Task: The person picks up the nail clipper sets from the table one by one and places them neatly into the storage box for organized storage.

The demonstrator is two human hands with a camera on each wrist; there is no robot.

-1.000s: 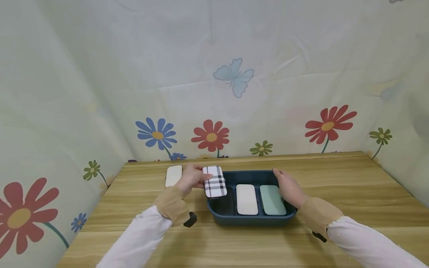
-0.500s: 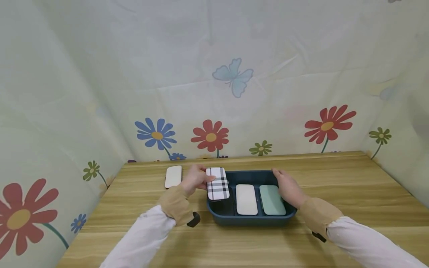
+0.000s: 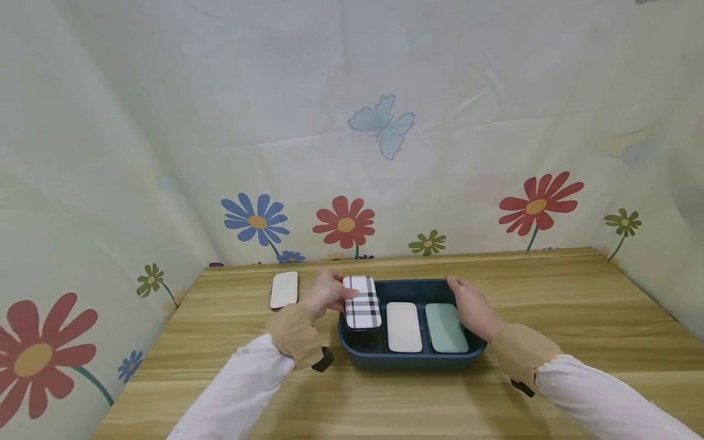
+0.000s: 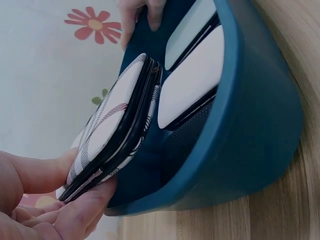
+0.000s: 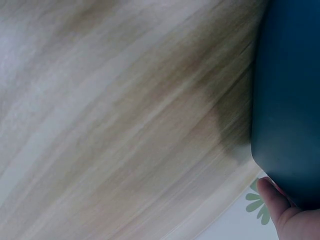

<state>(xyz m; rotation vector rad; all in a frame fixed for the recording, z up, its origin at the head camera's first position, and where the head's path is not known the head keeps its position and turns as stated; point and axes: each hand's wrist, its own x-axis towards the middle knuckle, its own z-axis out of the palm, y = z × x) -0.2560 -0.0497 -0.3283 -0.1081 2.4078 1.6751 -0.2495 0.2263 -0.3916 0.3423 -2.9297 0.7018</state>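
My left hand [image 3: 327, 292] pinches a black-and-white plaid clamshell case [image 3: 363, 306] between thumb and fingers. The case is tilted over the left end of a dark blue bin [image 3: 412, 362]; the left wrist view shows its black edges and metal frame. Inside the bin lie a white case [image 3: 404, 327] and, to its right, a pale green case [image 3: 447, 329]. A black textured surface [image 4: 185, 142] lies below the plaid case, partly hidden. My right hand [image 3: 475, 310] grips the bin's rim at its far right corner, with fingers visible inside in the left wrist view.
Another white case [image 3: 284, 289] lies on the wooden table [image 3: 236, 330], left of the bin and behind my left forearm. A flower-printed curtain [image 3: 440, 183] hangs behind the table and along both sides.
My left hand has moved the plaid case rightward and slightly down, further over the left end of the bin. My right hand and the bin have stayed in place.
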